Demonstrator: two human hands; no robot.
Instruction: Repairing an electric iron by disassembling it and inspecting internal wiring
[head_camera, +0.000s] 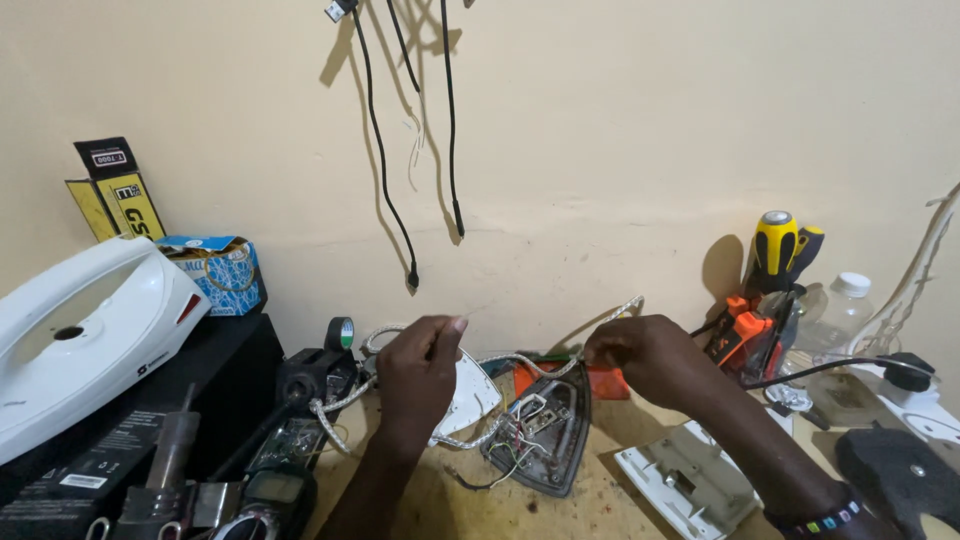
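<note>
Braided cord (520, 362) stretched between both hands above the open iron base (545, 435) on the wooden table (590, 500). Left hand (420, 370) pinching the cord, back of hand up. Right hand (640, 355) gripping it near the wall. Loose wires (515, 440) inside the base. White cover (470, 395) just beside. Screwdrivers (780, 250) far right, white iron (85, 335) far left.
</note>
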